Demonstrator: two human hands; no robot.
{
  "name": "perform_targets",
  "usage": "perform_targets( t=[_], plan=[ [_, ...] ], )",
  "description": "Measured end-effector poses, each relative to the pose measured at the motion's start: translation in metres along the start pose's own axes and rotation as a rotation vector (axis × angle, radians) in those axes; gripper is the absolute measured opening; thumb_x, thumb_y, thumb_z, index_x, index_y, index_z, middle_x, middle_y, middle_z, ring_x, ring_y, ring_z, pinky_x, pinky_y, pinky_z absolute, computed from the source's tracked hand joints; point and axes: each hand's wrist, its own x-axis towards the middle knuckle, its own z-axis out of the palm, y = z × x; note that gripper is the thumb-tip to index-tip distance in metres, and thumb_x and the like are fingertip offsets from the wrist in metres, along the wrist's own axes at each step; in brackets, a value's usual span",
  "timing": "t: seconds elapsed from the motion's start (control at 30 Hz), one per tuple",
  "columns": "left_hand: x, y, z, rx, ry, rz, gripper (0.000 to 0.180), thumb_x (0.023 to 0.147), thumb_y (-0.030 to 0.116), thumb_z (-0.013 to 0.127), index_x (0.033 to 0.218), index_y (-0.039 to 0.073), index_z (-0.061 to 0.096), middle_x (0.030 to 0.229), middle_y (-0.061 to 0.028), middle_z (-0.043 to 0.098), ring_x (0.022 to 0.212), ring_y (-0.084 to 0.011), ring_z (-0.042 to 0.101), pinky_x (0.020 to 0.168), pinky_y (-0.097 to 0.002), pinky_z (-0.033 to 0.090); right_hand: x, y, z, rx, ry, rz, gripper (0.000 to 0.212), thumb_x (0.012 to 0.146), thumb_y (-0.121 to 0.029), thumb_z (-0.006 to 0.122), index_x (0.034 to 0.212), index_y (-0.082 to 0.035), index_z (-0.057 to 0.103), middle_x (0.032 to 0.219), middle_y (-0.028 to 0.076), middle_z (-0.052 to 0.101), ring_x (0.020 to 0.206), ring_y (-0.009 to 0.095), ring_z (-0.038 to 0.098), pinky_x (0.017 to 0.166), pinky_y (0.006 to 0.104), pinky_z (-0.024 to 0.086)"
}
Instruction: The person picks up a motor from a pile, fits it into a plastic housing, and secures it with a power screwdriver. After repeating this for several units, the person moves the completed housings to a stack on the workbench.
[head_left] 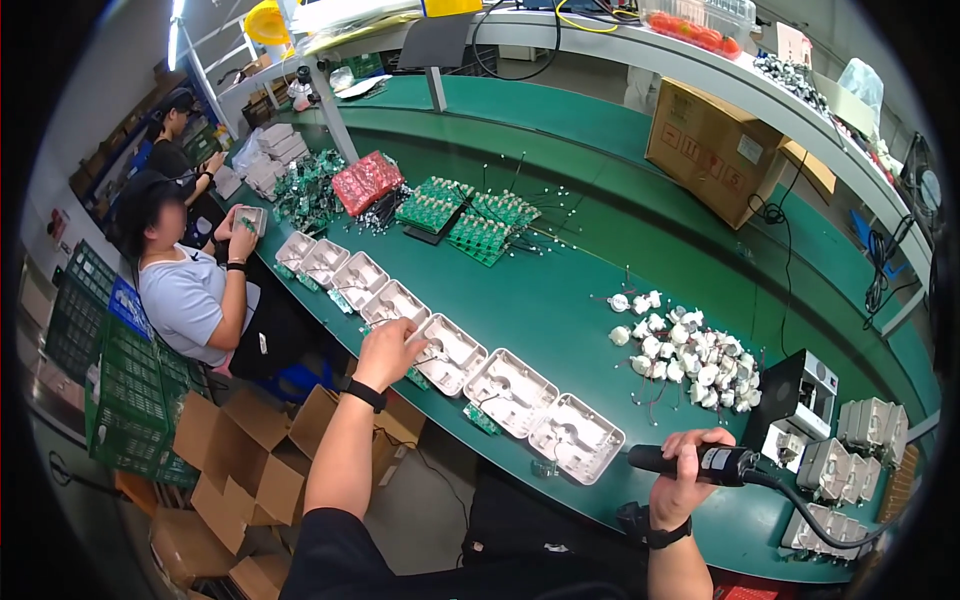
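A row of pale grey plastic housings (512, 390) runs along the near edge of the green bench, open side up, with wires and round parts inside. Several have a small green circuit board (482, 418) beside them. My left hand (388, 352) is over the middle of the row, fingers bent together at the edge of one housing (450, 356); what they pinch, if anything, is hidden. In my right hand (690, 468) is a black corded electric screwdriver (722, 464), lying sideways, its tip end toward the nearest housing (577, 440) and apart from it.
White round parts with wires (690, 355) are heaped at right, near a black-and-white device (795, 400) and stacked housings (840, 470). Circuit boards (470, 215) and a red bubble-wrap bundle (367, 182) sit farther back. A co-worker (195, 290) sits at left, above cardboard boxes (235, 460).
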Motion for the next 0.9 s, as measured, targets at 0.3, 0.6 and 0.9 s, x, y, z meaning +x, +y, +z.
perform_targets(
  t=[0.3, 0.6, 0.9],
  plan=[
    [-0.024, 0.039, 0.034, -0.18, -0.043, 0.047, 0.019, 0.083, 0.012, 0.072, 0.1, 0.003, 0.07, 0.086, -0.0138, 0.073, 0.081, -0.0317, 0.071, 0.073, -0.0407, 0.056, -0.001, -0.038, -0.049, -0.096, 0.051, -0.039, 0.033, 0.086, 0.001, 0.066, 0.113, -0.01, 0.05, 0.085, 0.005, 0.055, 0.07, 0.017, 0.053, 0.069, 0.0328, 0.047],
    [-0.095, 0.176, 0.068, -0.303, -0.209, 0.179, 0.016, 0.084, 0.009, 0.073, 0.096, -0.001, 0.069, 0.077, -0.0115, 0.07, 0.069, -0.0224, 0.068, 0.066, -0.0334, 0.054, 0.027, -0.1, -0.184, -0.259, 0.212, -0.074, 0.027, 0.088, 0.002, 0.066, 0.109, -0.007, 0.051, 0.082, 0.006, 0.056, 0.067, 0.018, 0.055, 0.068, 0.0349, 0.049],
    [-0.146, 0.251, 0.087, -0.295, -0.229, 0.173, 0.015, 0.083, 0.009, 0.074, 0.092, -0.003, 0.069, 0.075, -0.0123, 0.071, 0.066, -0.0218, 0.069, 0.064, -0.0334, 0.055, 0.055, -0.143, -0.261, -0.419, 0.311, -0.026, 0.021, 0.09, -0.005, 0.068, 0.105, -0.006, 0.053, 0.082, 0.005, 0.058, 0.069, 0.016, 0.058, 0.068, 0.0323, 0.049]
  ],
)
